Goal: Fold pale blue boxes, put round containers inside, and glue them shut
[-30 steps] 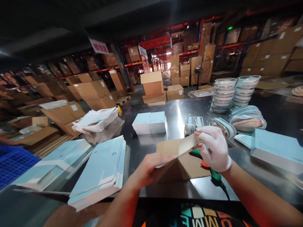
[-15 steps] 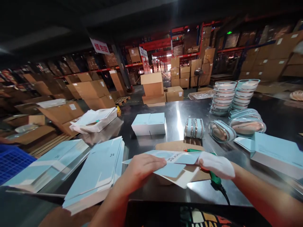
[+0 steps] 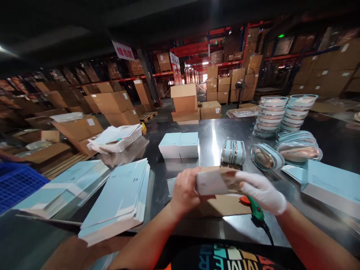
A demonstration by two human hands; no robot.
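Observation:
My bare left hand [image 3: 186, 189] and my white-gloved right hand [image 3: 261, 193] both grip a partly folded carton blank [image 3: 211, 181], held just above the shiny metal table [image 3: 213, 138]. The blank's pale inner face and brown flaps show between my hands. Under it lies a brown cardboard sheet [image 3: 225, 205]. A green and orange tool [image 3: 254, 210] with a black cord rests beside my right wrist.
Stacks of flat light-blue carton blanks [image 3: 119, 198] lie at my left, more at right [image 3: 332, 183]. Two assembled blue boxes [image 3: 180, 144] sit mid-table. Stacked oval plastic packs [image 3: 284, 112] stand at the right. A white basket [image 3: 118, 138], blue crate [image 3: 17, 185] and warehouse cartons surround.
The blank lay spread flat and blue-side up between my hands half a second ago; now it is lifted and folded in, with my hands closer together.

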